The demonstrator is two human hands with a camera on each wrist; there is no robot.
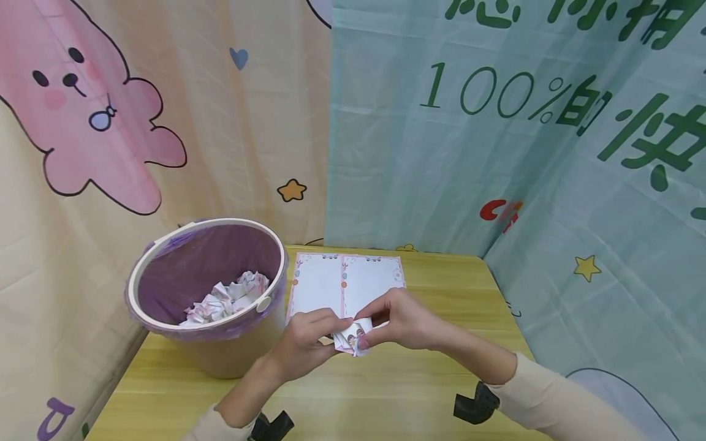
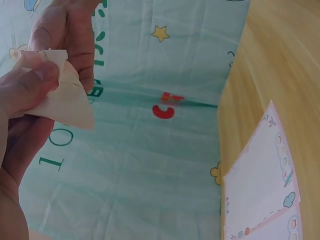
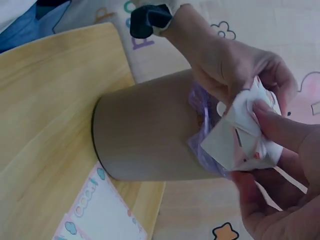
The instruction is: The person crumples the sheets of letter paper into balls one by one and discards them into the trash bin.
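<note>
A folded, creased sheet of printed paper (image 1: 349, 337) is held between both hands above the table. My left hand (image 1: 306, 344) pinches its left side, with the thumb lying on top in the left wrist view. My right hand (image 1: 407, 321) grips the opposite edge between thumb and fingers; in the right wrist view the paper (image 3: 242, 127) shows small printed figures and several folds. Behind the hands, two flat white sheets with pink patterned borders (image 1: 317, 278) lie side by side on the table, their near edges partly hidden by the hands.
A beige bin (image 1: 220, 361) lined with a purple bag (image 1: 165, 288) stands at the table's left, crumpled paper (image 1: 228, 300) inside. The wooden table (image 1: 441, 380) meets printed curtains (image 1: 408, 184) at the back and right. Black wrist mounts (image 1: 477, 404) sit below the forearms.
</note>
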